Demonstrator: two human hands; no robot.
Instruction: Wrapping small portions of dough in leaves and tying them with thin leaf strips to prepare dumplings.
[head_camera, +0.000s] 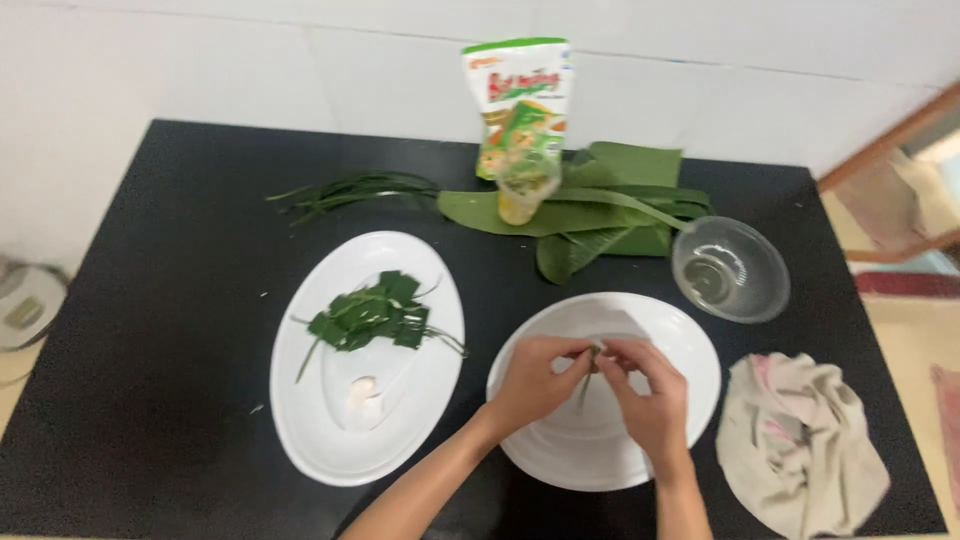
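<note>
Head view, looking down on a black table (150, 330).

Both hands meet over a round white bowl (690, 350) at centre right. Left hand (535, 380): fingers pinched shut on a small green leaf piece (597, 352). Right hand (645, 395): fingertips also pinched on the same piece, from the other side. A thin green strip (583, 392) hangs from the piece down into the bowl. The bowl's contents are largely hidden under the hands; the visible part of its inside is bare white.

Oval white plate (320, 420), left of the bowl and apart from it: holds a loose pile of small folded green leaf parcels (372, 312) in its upper half, with a few thin strips trailing out, and a small pale lump (362, 392) below them.

Clear glass bowl (732, 270), upper right of the white bowl: a little clear liquid at the bottom, as far as can be told.

Behind: whole banana leaves (590, 215), a printed food pouch (520, 110) standing upright on them, and a bundle of thin green strips (350, 190) to the left.

Crumpled beige cloth (800, 445) lies just right of the white bowl.
</note>
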